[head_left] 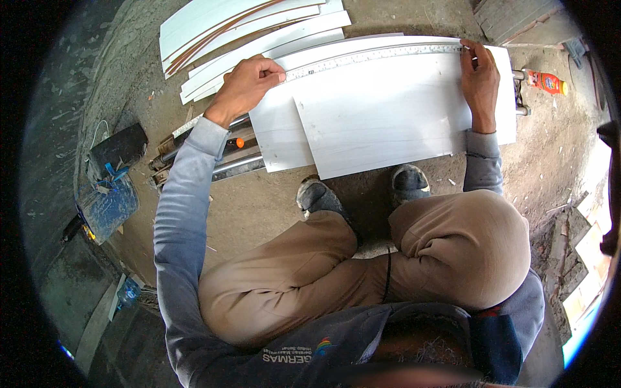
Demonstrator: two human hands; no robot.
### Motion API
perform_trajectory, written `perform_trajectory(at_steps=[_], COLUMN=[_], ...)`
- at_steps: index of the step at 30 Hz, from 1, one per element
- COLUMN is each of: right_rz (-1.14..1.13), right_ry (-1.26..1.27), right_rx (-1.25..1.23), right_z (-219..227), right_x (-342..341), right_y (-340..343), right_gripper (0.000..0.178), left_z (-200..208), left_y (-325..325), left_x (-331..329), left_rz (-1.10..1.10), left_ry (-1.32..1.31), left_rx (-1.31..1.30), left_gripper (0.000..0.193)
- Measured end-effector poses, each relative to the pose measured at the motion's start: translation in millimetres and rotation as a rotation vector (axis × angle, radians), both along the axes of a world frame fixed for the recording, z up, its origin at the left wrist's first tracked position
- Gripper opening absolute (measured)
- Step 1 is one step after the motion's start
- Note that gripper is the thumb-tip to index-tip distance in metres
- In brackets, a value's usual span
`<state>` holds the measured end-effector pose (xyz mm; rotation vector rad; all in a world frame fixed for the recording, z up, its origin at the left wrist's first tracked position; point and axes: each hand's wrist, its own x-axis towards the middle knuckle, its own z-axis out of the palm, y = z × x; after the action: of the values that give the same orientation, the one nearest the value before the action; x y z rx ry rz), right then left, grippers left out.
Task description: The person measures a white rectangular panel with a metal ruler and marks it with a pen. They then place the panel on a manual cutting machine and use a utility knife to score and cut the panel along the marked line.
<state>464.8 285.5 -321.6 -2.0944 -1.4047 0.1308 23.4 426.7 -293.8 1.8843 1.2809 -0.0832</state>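
A long silver ruler (378,55) with fine markings lies across the far part of a large white tile (381,113) with faint grain. My left hand (249,84) is closed at its left end, thumb and forefinger pinched on it. At the right end, the fingers of my right hand (480,77) grip the ruler near the tile's far right corner. Another white tile (278,132) shows beneath, to the left. Under the tiles, parts of a tool with metal rails (239,167) stick out left and right, with an orange-tipped handle (240,142) beside my left wrist.
Cut white tile strips (259,45) with brown edges are piled at the far left. A red bottle with a yellow cap (546,83) lies at the right. Further left are a dusty blue object (110,207) and a dark case (119,152). My shoes (409,181) are close to the tile's near edge.
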Motion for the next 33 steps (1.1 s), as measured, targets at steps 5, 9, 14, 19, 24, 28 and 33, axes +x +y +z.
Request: perform_trajectory(at_steps=[5, 9, 14, 19, 24, 28, 33], right_rz=[-0.04, -0.064, -0.051, -0.078, -0.118, -0.121, -0.122], right_ry=[0.039, 0.05, 0.054, 0.04, 0.059, 0.065, 0.045], right_rx=[-0.012, -0.017, 0.011, -0.036, -0.074, -0.083, -0.102], right_z=[2.4, 1.5, -0.8, 2.3, 6.7, 7.4, 7.6], right_x=[-2.8, -2.0, 0.1, -0.7, -2.4, -2.5, -1.8], right_y=[1.1, 2.4, 2.7, 2.8, 4.4, 5.1, 5.3], right_gripper=[0.019, 0.016, 0.018, 0.02, 0.022, 0.023, 0.024], left_z=[0.4, 1.8, 2.8, 0.6, -2.0, -1.4, 1.2], left_y=[3.7, 1.9, -1.1, 0.4, 2.0, 2.1, 2.0], left_x=[0.1, 1.6, 4.6, 2.6, 1.2, 2.6, 3.2], left_rz=[-0.015, 0.002, 0.018, 0.011, 0.003, 0.022, 0.015], left_ry=[-0.009, 0.013, 0.011, 0.02, 0.015, 0.046, 0.007], left_rx=[-0.019, -0.018, -0.012, -0.003, 0.003, -0.015, -0.01], left_gripper=[0.026, 0.025, 0.024, 0.027, 0.028, 0.025, 0.025])
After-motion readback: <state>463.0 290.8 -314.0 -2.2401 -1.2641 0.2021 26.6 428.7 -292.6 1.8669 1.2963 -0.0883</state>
